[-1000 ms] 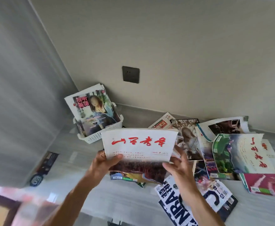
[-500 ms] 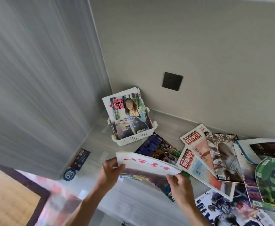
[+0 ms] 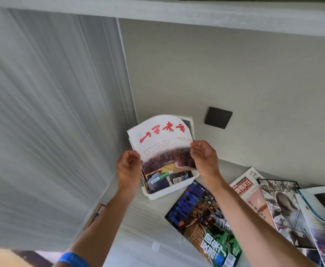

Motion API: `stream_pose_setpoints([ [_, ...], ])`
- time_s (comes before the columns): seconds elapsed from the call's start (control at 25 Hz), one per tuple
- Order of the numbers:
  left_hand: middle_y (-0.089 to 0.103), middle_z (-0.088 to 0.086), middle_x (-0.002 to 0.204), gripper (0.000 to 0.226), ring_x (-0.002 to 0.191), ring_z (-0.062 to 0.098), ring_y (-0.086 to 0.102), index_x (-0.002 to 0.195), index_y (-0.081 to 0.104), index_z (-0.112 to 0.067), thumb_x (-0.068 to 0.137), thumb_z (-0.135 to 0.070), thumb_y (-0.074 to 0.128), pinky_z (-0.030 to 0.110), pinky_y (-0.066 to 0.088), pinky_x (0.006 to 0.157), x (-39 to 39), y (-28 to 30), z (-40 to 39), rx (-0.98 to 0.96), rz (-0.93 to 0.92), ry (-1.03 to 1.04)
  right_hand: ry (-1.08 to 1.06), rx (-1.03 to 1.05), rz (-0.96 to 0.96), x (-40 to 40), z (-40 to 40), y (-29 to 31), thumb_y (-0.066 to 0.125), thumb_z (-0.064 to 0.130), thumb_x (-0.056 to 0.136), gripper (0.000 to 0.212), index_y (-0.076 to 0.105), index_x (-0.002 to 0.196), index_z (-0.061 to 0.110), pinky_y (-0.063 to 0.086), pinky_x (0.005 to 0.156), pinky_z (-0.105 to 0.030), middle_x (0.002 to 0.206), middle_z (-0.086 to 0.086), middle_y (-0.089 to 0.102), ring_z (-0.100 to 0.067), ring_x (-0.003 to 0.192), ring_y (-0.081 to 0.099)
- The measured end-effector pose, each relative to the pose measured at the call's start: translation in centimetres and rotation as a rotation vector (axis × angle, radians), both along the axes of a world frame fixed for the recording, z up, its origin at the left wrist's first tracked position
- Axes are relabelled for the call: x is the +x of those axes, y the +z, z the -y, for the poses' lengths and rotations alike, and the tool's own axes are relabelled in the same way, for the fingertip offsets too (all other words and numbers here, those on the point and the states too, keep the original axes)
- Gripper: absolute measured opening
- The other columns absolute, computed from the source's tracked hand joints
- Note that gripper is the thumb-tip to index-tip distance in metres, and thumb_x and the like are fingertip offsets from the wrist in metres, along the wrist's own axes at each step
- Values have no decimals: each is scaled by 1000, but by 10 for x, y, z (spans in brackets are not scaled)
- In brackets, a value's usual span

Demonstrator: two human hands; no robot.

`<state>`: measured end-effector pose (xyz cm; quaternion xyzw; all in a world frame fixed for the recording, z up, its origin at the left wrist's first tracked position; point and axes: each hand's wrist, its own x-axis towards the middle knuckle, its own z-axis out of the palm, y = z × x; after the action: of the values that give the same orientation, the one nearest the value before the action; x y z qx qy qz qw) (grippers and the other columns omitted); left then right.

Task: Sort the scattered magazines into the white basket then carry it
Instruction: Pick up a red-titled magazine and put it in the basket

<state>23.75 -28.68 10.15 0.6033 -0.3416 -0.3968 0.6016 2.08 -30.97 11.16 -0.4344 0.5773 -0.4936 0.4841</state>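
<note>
A grey panelled wall (image 3: 47,112) fills the left half of the frame, blurred in streaks. At the lower left a blue wristband (image 3: 73,259) circles the left forearm, which rises toward the middle of the frame. The left hand (image 3: 129,166) has its fingers curled and pinches the left edge of a white magazine with red lettering (image 3: 162,143). That magazine stands nearly upright at the centre of the frame, its lower part down inside the white basket (image 3: 167,191), its top curving above the basket's far rim. Other magazines stand in the basket in front of it (only their lower edges with barcodes show). The basket sits on the grey counter (image 3: 138,228), in the corner where the panelled wall meets the pale back wall (image 3: 254,74).

The right hand (image 3: 204,158) grips the magazine's right edge, thumb and fingertips closed on the cover, with a few loose page corners fanning out below it. Up and to the right of it a dark switch plate (image 3: 218,117) is set in the back wall.

Right of the basket, magazines lie flat on the counter: a dark blue and green sports magazine (image 3: 204,222) just beside the basket's front corner, then a white and red one (image 3: 248,191), a black-and-white cover (image 3: 285,211) overlapping it, and at the right edge of the frame an open magazine with a blue border (image 3: 319,207).
</note>
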Motion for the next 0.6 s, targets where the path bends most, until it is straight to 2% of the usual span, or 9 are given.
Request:
stream_pose_setpoints([
  [0.04,60,1,72,29,65,2,56,74,58,-9,83,18,52,23,47,69,2,-5,5,12,29,-10,84,27,20,4,6,-6,58,2,92,32,62,110,28,57,91,-43,123,-9,62,-21,117,60],
  [0.12,62,-1,75,33,68,2,58,74,60,-11,80,20,52,17,45,66,5,-17,9,42,55,-30,258,100,61,10,12,-20,63,5,90,56,49,134,36,48,105,-43,138,-7,50,-20,127,51],
  [0.24,65,0,82,36,79,11,60,75,62,-16,80,19,53,12,47,61,10,-32,13,64,-6,-61,312,127,-67,17,15,-37,66,3,86,68,41,143,32,36,113,-37,150,1,38,-11,137,35],
  [0.32,65,3,84,37,80,14,60,75,61,-16,79,20,54,16,48,63,10,-37,17,61,-1,-61,260,133,-92,16,20,-40,65,1,87,65,44,142,27,38,111,-37,151,0,37,-11,134,36],
  [0.4,65,5,86,37,81,15,60,76,61,-16,79,20,54,22,48,67,9,-38,21,59,14,-48,228,135,-105,12,25,-38,63,0,88,59,46,139,24,44,108,-43,147,-6,40,-18,131,42],
  [0.48,67,2,87,37,79,10,62,79,64,-18,79,19,57,19,50,65,5,-41,21,70,-14,-44,227,127,-103,6,30,-37,62,-1,89,56,47,137,23,48,104,-48,143,-9,42,-24,127,47],
  [0.52,68,-1,84,37,75,6,63,80,66,-19,79,17,58,16,50,61,3,-43,20,80,-25,-48,231,127,-104,4,32,-37,62,-2,88,56,47,136,23,51,100,-47,141,-9,43,-23,124,49],
  [0.6,68,-4,82,36,70,4,63,83,67,-20,79,15,59,11,49,55,1,-48,16,107,-13,-44,253,157,-119,0,33,-39,63,0,88,59,46,138,25,54,87,-33,134,-6,45,-15,113,53],
])
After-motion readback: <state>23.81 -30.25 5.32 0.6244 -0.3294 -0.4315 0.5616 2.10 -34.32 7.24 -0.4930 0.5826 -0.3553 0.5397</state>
